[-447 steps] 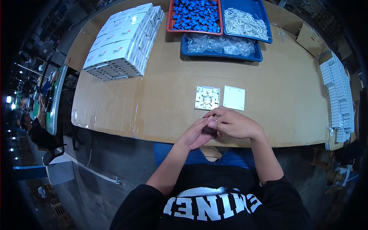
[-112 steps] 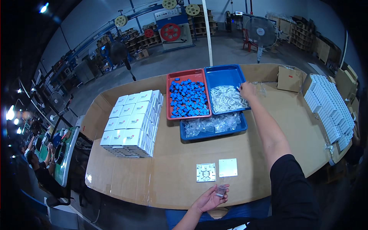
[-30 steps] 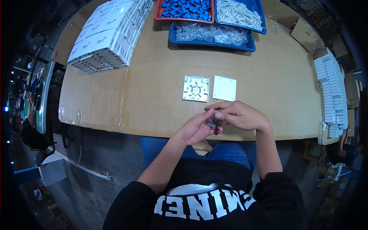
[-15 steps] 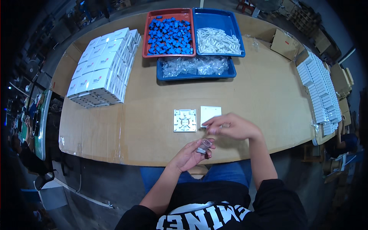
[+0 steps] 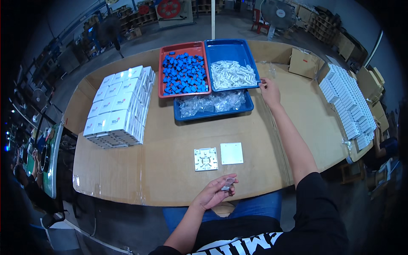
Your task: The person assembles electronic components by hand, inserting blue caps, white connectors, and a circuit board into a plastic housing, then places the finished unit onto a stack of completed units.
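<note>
My left hand [image 5: 214, 193] is closed around a small clear plastic bag [image 5: 230, 181] near the front edge of the table; something whitish shows at its lower end. Stretched far forward, my right hand [image 5: 269, 92] has its thumb and fingers pinched at the near right corner of the blue tray [image 5: 229, 44], which holds a heap of small white sticks [image 5: 233, 75]. In front of me lie a white square plate with a round cut-out frame [image 5: 205, 159] and, just right of it, a plain white square cover [image 5: 231, 153].
A red tray [image 5: 161, 85] of small blue parts stands left of the blue tray. Before both sits another blue tray [image 5: 212, 116] with clear plastic bags [image 5: 212, 105]. White boxes [image 5: 117, 108] are stacked at left, white plates [image 5: 346, 100] at right. Cardboard walls [image 5: 272, 54] edge the table.
My right hand has gone from above the white cover up to the blue tray's corner. The left hand keeps the plastic bag. The view has tilted up, showing more of the room.
</note>
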Demonstrator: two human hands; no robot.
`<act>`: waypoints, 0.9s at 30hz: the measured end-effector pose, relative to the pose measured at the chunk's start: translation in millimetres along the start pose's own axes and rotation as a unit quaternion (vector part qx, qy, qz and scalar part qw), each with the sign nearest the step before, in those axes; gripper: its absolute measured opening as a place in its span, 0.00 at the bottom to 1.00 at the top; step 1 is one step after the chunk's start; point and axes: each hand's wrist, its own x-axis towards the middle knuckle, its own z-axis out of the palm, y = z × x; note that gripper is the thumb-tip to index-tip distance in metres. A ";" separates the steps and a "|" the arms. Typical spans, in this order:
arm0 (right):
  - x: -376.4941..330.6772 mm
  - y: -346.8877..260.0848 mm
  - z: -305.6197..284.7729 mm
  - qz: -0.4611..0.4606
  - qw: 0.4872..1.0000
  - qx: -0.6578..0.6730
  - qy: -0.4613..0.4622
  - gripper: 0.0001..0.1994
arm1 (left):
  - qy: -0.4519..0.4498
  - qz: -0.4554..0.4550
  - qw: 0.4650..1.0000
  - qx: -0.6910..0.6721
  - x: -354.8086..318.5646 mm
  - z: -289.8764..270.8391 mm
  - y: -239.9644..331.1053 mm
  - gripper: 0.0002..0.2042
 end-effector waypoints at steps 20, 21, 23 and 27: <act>-7.2 -19.7 -63.6 0.033 0.988 0.150 0.011 0.11 | 0.058 -0.034 0.921 0.384 -55.5 73.4 28.7 0.20; -23.2 -41.3 -75.7 0.055 0.968 0.246 -0.006 0.11 | 0.060 -0.032 0.921 0.385 -57.3 76.5 32.5 0.20; -52.9 -71.5 -100.5 0.077 0.938 0.338 -0.018 0.12 | 0.000 -0.027 0.909 0.415 -54.3 83.8 39.1 0.21; -103.0 -108.8 -127.3 0.090 0.886 0.455 -0.009 0.08 | -0.004 0.041 0.944 0.327 -36.0 108.7 53.4 0.25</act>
